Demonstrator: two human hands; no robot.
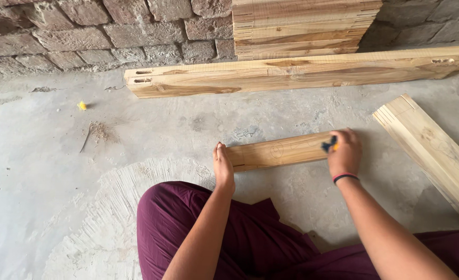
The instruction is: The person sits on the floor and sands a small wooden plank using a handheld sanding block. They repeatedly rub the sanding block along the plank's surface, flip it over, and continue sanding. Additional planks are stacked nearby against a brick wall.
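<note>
Pale wood marks the short plank (278, 151) that we hold on the grey concrete floor (48, 171), just ahead of our knees in maroon trousers (229, 243). No containers are in view, so nothing is held inside anything. The short plank lies flat, its long axis running left to right and rising slightly toward the right. Faint pencil marks show on its top face.

Our left hand (223, 167) stands on edge against the plank's left end, fingers straight and together, open and pressing rather than gripping. Our right hand (345, 151) rests on the plank's right end, curled shut around a small blue and yellow tool (330, 144); we cannot tell what kind of tool it is. A red and black band (345, 177) sits on that wrist.

Beyond the short plank, well apart from it, a long beam (291, 75) lies along the foot of the brick wall (84, 31), with slots cut near its ends. A stack of boards (302, 26) leans against the wall behind it. To the right, another plank (432, 150) runs diagonally toward the floor's near right corner. A small yellow scrap (82, 106) and a patch of sawdust (99, 132) lie to the left.
</note>
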